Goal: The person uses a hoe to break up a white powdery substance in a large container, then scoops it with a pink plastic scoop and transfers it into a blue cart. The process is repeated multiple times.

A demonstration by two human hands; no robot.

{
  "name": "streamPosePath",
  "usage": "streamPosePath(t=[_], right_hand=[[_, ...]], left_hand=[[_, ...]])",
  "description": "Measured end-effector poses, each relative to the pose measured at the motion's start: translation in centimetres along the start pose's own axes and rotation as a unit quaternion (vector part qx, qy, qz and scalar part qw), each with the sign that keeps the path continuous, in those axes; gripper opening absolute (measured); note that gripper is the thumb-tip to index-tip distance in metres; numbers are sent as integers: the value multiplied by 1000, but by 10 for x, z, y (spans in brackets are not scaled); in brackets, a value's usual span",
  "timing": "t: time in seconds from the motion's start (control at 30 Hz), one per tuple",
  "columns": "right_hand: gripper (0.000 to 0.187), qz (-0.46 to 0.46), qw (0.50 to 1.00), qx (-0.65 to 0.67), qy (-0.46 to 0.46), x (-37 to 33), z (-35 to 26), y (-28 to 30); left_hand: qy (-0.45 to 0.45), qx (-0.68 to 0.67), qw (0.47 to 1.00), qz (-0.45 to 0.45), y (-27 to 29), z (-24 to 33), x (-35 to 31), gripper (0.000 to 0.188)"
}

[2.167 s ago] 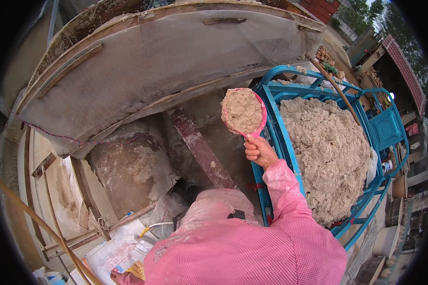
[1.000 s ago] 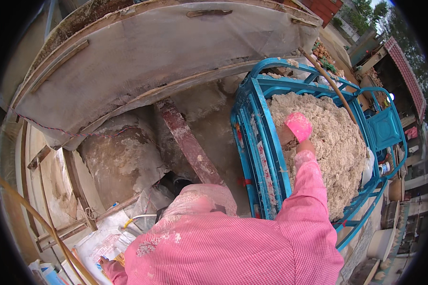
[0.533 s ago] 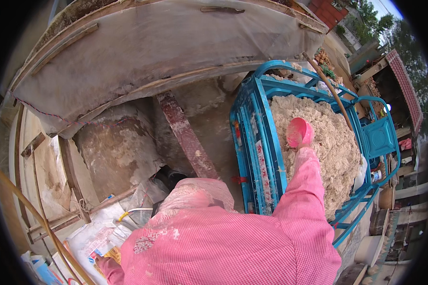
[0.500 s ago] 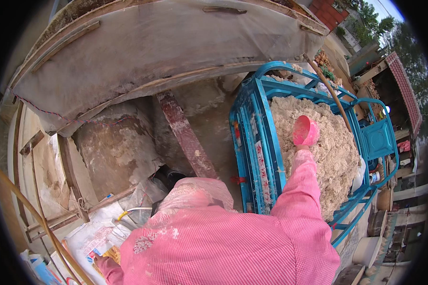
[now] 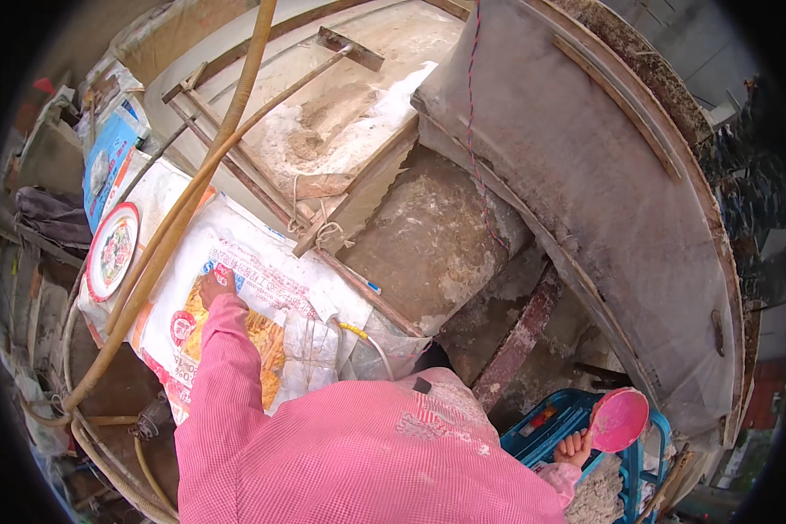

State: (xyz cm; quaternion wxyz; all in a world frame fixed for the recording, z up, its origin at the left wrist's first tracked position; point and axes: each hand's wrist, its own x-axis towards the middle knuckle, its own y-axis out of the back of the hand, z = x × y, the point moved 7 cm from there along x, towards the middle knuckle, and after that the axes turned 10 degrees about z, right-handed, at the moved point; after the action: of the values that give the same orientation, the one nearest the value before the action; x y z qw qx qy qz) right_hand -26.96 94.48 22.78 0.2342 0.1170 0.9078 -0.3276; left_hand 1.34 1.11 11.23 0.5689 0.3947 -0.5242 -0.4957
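Observation:
My right hand [image 5: 573,447] is closed round the handle of a pink plastic scoop [image 5: 622,419], whose bowl faces up and shows its bare pink inside. The scoop is over the corner of a blue metal cart [image 5: 541,428], and part of a pale crumbly heap [image 5: 596,493] shows in the cart below my sleeve. Far to the left, my left hand [image 5: 215,288] rests on a printed white sack [image 5: 262,253], its fingers apart against the surface. Both forearms are in pink checked sleeves with pale dust on the cloth.
Long bent poles [image 5: 183,205] cross the sack's left side beside a round patterned plate [image 5: 113,251]. A wooden scraper [image 5: 349,48] lies in a pale-dusted trough [image 5: 314,131]. On the right stands a sheet-covered curved wall [image 5: 585,175]; a reddish plank [image 5: 524,332] spans the gap below.
The view has swung left toward the sack. My right hand has brought the scoop from the crumbly heap to the cart's corner. My left hand is still on the sack.

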Motion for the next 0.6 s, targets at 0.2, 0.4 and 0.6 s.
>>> streamPosePath(t=[0.2,0.4,0.6], right_hand=[[18,-211,903,-313,-205,69,136,-290],[13,-285,789,-503,-208,140,308,-541],[10,-288,753,-574,-146,274,512,-746]], left_hand=[[47,36,997,-56,-13,2,40,77],[203,41,977,-55,-54,10,34,85],[200,107,974,-16,-58,17,33,88]])
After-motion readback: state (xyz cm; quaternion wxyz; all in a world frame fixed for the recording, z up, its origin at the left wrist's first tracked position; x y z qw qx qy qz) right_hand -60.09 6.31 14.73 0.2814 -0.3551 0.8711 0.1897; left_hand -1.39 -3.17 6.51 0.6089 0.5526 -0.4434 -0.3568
